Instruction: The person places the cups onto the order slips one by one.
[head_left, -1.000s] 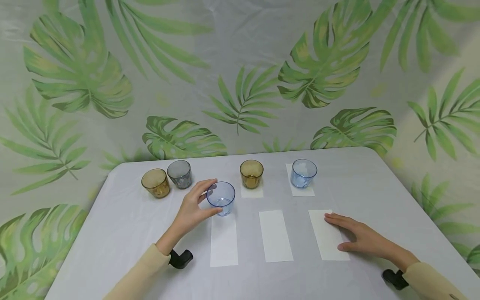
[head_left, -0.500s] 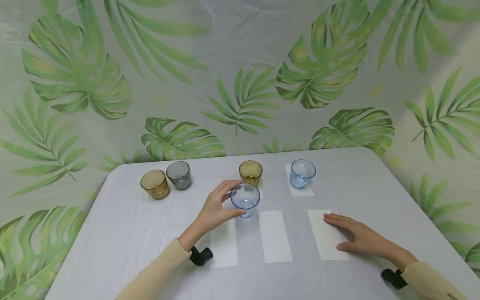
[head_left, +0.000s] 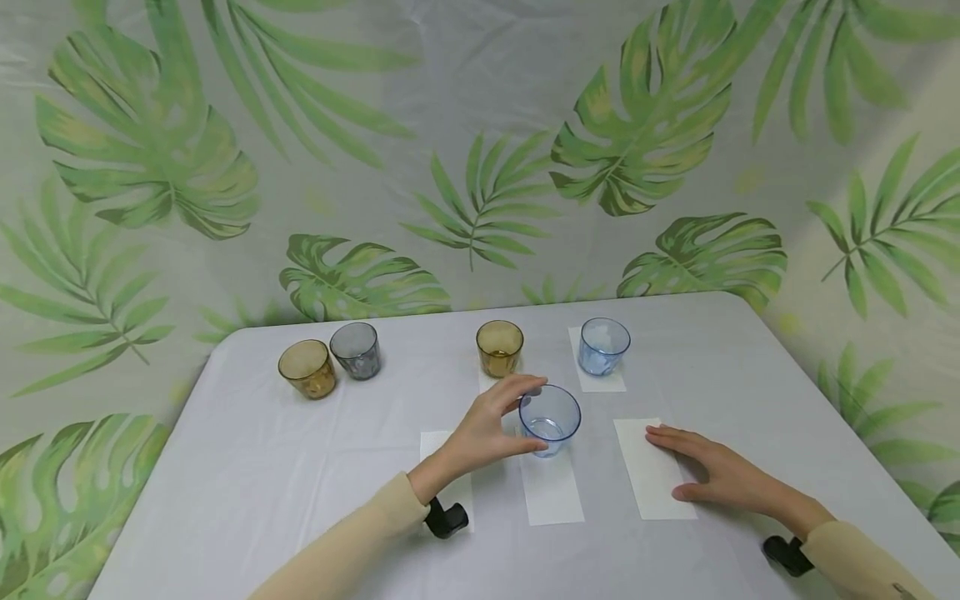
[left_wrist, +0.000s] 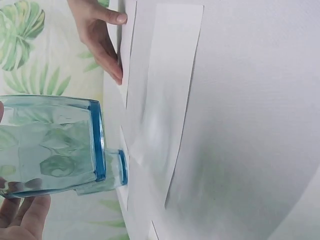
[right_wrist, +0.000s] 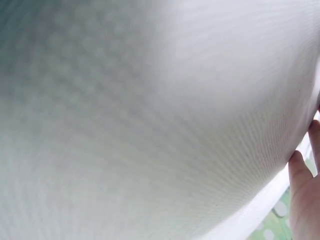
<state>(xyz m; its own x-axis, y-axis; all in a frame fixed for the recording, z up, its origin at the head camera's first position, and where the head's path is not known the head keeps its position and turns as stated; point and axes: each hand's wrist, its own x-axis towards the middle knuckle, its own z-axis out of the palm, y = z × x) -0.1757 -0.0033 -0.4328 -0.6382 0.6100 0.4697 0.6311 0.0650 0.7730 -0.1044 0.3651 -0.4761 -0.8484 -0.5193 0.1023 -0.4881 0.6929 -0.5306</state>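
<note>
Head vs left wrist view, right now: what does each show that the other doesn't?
Head only: the left amber glass, central amber glass, gray glass, left sleeve and right sleeve.

Left wrist only: the held blue glass side-on, its base clear of the white paper strip.

Both: those last two items, the other blue glass, left hand, right hand and leaf-print backdrop.

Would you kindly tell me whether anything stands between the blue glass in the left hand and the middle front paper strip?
Nothing visible does: the left wrist view shows only open space between the raised blue glass and the middle front paper strip. The right hand is aside, at the right front strip.
</note>
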